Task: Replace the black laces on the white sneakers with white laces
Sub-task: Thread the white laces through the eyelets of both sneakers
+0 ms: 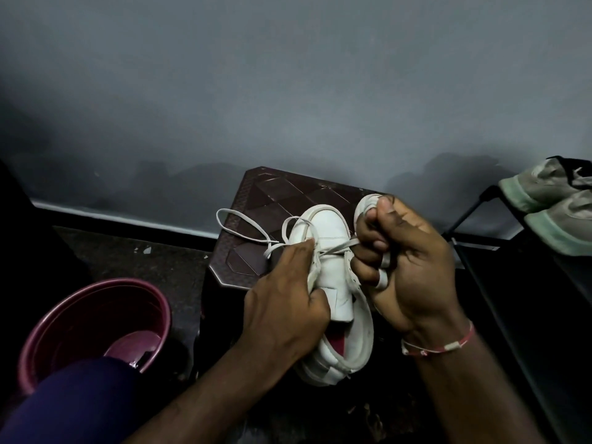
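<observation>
Gripping the white sneaker point(333, 245) by its eyelet edge on the brown stool point(256, 200), the left hand point(285, 302) steadies it; the right hand point(407, 267) pinches the white lace point(346, 245), mostly hiding a second sneaker point(368, 203).

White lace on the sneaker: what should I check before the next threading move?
1. Left hand grips the white sneaker: ok.
2. Right hand curls its fingers round the white lace: ok.
3. Lace crosses the front eyelets: ok.
4. Black lace gone from this sneaker: ok, none visible.
5. Upper eyelets threaded: not ok.
6. Loose loops on the brown stool untangled: cannot tell.
</observation>
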`<state>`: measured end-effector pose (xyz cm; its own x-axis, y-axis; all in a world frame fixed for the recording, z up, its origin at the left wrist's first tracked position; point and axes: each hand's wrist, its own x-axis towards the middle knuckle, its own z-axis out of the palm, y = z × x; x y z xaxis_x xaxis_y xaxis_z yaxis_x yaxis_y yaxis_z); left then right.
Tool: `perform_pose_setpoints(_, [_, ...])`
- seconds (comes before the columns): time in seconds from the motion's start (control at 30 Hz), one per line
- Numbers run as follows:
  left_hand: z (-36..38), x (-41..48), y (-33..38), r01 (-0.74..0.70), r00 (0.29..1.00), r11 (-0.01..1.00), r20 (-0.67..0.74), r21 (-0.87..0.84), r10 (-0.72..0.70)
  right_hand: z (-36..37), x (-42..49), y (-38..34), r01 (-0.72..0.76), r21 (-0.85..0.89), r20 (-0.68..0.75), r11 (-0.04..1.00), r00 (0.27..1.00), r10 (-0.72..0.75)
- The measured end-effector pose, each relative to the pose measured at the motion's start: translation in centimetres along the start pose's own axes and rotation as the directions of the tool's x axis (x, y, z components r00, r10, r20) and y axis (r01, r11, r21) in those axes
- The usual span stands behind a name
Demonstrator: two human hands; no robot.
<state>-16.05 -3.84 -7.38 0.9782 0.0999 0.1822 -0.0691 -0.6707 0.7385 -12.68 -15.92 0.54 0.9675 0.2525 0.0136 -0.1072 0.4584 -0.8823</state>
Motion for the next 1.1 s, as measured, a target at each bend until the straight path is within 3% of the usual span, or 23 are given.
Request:
perform_pose_setpoints(0.1, [0.0,0.1,0.0,-0.009,1.000,1.000,0.002,0.007,0.009,-0.2,-0.4,-0.1,0.018,-0.106,0.033,0.994,0.999,-0.014])
perform_pose_setpoints(0.17, [0.1,0.1,-0.4,-0.028,1.000,1.000,0.001,-0.005,0.028,0.1,-0.7,-0.8,0.067,-0.302,0.029,0.951,0.998,-0.061])
perform_pose_setpoints(0.23, [0.2,0.1,-0.8,-0.053,0.999,0.998,0.002,-0.036,0.053,-0.1,-0.5,-1.6,0.150,-0.601,0.019,0.785,0.985,-0.173])
perform_pose_setpoints(0.3, [0.2,0.0,-1.0,-0.067,0.998,0.996,0.004,-0.055,0.067,-1.1,0.3,-1.9,0.135,-0.813,0.009,0.566,0.975,-0.220])
perform_pose_setpoints(0.37, [0.3,0.0,-1.1,-0.069,0.998,0.996,-0.004,-0.063,0.069,-2.1,0.8,-1.8,0.056,-0.922,-0.019,0.383,0.982,-0.189])
perform_pose_setpoints(0.43, [0.2,0.0,-1.0,-0.062,0.998,0.995,-0.013,-0.076,0.061,-3.0,1.2,-1.5,0.019,-0.950,-0.027,0.310,0.989,-0.143])
perform_pose_setpoints(0.57, [0.3,-0.3,-0.8,-0.052,0.998,0.996,-0.030,-0.068,0.050,-2.9,1.6,-1.0,0.051,-0.910,0.001,0.412,0.993,-0.121])
perform_pose_setpoints(0.67, [0.4,-0.6,-0.3,-0.036,0.999,0.998,-0.016,-0.050,0.035,-1.7,1.6,-1.5,0.205,-0.779,0.115,0.593,0.976,-0.186])
perform_pose_setpoints(0.77, [0.0,-0.5,0.2,-0.008,1.000,0.997,-0.006,-0.083,0.008,-0.5,2.1,-0.8,0.290,-0.706,0.211,0.646,0.957,-0.199])
perform_pose_setpoints(0.93, [-0.7,-0.1,0.1,-0.056,0.998,0.975,-0.031,-0.213,0.050,-0.9,2.2,2.1,0.135,-0.642,0.033,0.755,0.988,-0.149])
perform_pose_setpoints(1.1, [-1.6,0.0,0.8,-0.122,0.988,0.875,-0.140,-0.469,0.063,-1.6,2.4,2.5,0.111,-0.590,-0.077,0.800,0.978,-0.192])
